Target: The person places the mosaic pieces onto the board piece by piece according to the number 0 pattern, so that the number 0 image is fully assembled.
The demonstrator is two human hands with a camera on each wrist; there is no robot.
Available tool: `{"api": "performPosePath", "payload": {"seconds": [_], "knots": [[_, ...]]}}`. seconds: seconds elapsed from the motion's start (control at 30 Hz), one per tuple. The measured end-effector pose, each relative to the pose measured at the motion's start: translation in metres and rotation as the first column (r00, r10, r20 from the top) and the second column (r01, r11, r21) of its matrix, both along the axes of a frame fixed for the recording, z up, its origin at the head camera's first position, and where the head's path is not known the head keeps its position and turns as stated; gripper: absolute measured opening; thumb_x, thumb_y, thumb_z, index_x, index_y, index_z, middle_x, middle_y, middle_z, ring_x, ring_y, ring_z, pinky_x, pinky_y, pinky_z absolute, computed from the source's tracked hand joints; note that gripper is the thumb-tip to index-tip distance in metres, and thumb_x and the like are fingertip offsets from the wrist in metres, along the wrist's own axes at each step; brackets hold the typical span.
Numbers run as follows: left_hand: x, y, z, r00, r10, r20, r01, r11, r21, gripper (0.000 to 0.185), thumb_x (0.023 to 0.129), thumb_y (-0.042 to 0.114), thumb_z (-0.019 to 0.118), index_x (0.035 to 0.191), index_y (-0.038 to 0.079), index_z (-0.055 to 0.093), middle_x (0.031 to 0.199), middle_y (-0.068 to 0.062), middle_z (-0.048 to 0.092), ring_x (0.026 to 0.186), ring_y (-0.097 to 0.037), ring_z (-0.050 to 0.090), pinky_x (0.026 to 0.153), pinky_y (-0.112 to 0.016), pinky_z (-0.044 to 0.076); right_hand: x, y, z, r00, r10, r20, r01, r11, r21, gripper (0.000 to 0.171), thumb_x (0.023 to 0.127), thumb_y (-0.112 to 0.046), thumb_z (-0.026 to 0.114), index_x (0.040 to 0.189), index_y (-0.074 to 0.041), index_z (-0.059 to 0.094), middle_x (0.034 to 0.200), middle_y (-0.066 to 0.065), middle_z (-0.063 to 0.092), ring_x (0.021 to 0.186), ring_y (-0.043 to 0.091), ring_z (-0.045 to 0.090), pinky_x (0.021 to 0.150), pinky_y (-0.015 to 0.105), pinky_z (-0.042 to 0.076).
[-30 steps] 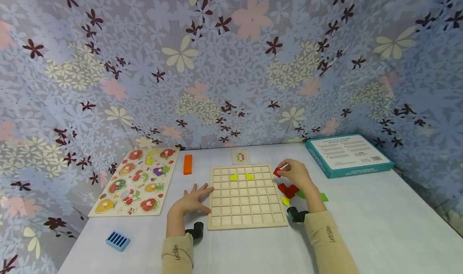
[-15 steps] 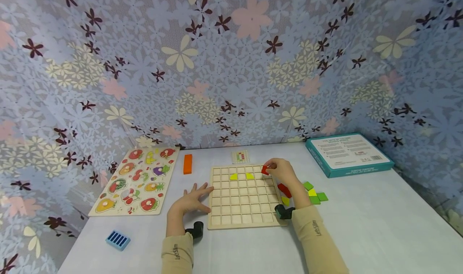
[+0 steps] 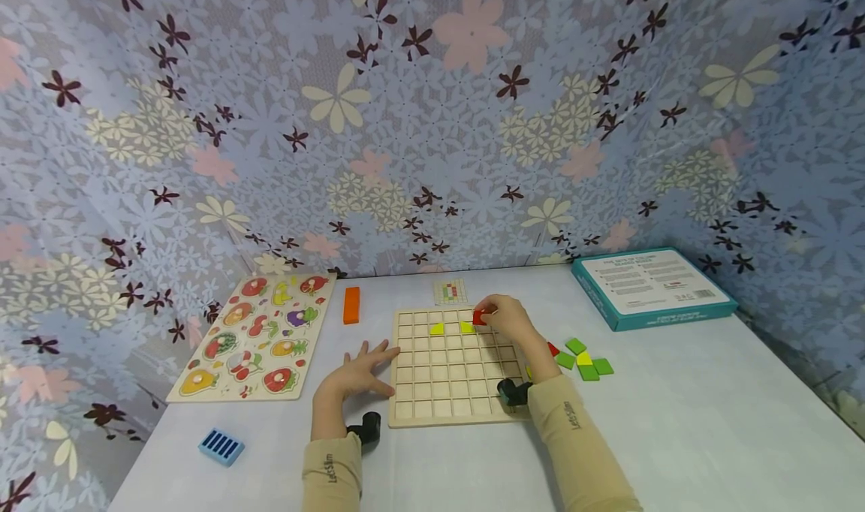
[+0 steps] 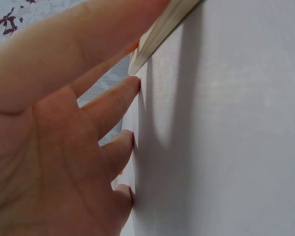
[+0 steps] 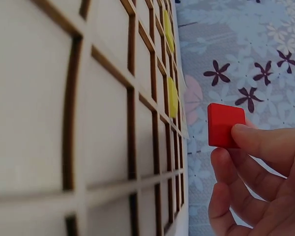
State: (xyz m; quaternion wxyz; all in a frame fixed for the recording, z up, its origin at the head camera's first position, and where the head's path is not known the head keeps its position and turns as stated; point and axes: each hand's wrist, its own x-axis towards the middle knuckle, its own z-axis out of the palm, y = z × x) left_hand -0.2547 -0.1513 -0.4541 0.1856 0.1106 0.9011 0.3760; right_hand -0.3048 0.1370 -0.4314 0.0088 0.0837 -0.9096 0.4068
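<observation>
The counter (image 3: 432,474) before you is white, and both tan sleeves (image 3: 329,471) carry the printed wording "LetsSlim". A blue slotted block (image 3: 221,447) lies to your left. Your left hand (image 3: 354,373) is spread wide, its grip holding nothing, fingertips at the left edge of the gridded wooden board (image 3: 442,377). Green tiles (image 3: 589,373) lie right of the board; a fruit puzzle (image 3: 219,393) lies well left. Your right hand (image 3: 510,320) has a narrow grip, pinching a red square tile (image 5: 223,125) over the board's far right part, near one of two yellow pieces (image 3: 438,329). Farther off are an orange block (image 3: 351,305) and a small pattern card (image 3: 450,292). The teal box (image 3: 652,287) bears a white label with a barcode; its heading includes "SETS OF", the finer lines too small to read. Behind stands a floral wall covering (image 3: 405,159) in blue, cream, pink and maroon
</observation>
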Motion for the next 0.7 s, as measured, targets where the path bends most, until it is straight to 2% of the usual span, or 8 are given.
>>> {"api": "performPosePath", "payload": {"seconds": [0.37, 0.5, 0.7], "knots": [[0.0, 0.0, 0.001, 1.0, 0.001, -0.006, -0.001, 1.0, 0.005, 0.078, 0.066, 0.007, 0.078, 0.138, 0.014, 0.046, 0.152, -0.01, 0.023, 0.141, -0.036, -0.004, 0.109, -0.057, -0.012, -0.011, -0.017, -0.004, 1.0, 0.029, -0.01, -0.029, 0.999, 0.034, 0.016, 0.086, -0.001, 0.057, 0.098, 0.001, 0.067, 0.094, 0.015, 0.064, 0.08, 0.025, 0.058, 0.067, 0.033, 0.05], [0.0, -0.001, 0.0, 1.0, 0.0, -0.009, 0.0, 1.0, 0.004, 0.079, 0.066, 0.007, 0.078, 0.137, 0.014, 0.046, 0.152, -0.011, 0.023, 0.14, -0.036, -0.004, 0.109, -0.057, -0.012, -0.012, -0.024, -0.007, 0.998, 0.06, -0.004, -0.06, 0.997, 0.053, 0.016, 0.085, 0.0, 0.057, 0.097, -0.001, 0.067, 0.093, 0.013, 0.063, 0.083, 0.025, 0.057, 0.067, 0.034, 0.049], [-0.001, -0.001, -0.002, 1.0, -0.001, -0.008, 0.001, 1.0, -0.004, 0.078, 0.066, 0.008, 0.078, 0.137, 0.015, 0.046, 0.152, -0.01, 0.023, 0.14, -0.037, -0.004, 0.109, -0.057, -0.011, -0.012, -0.034, -0.01, 0.998, 0.065, 0.019, -0.065, 0.998, 0.02, 0.012, 0.085, 0.0, 0.059, 0.094, -0.003, 0.067, 0.09, 0.009, 0.063, 0.081, 0.022, 0.057, 0.068, 0.032, 0.05]]}}
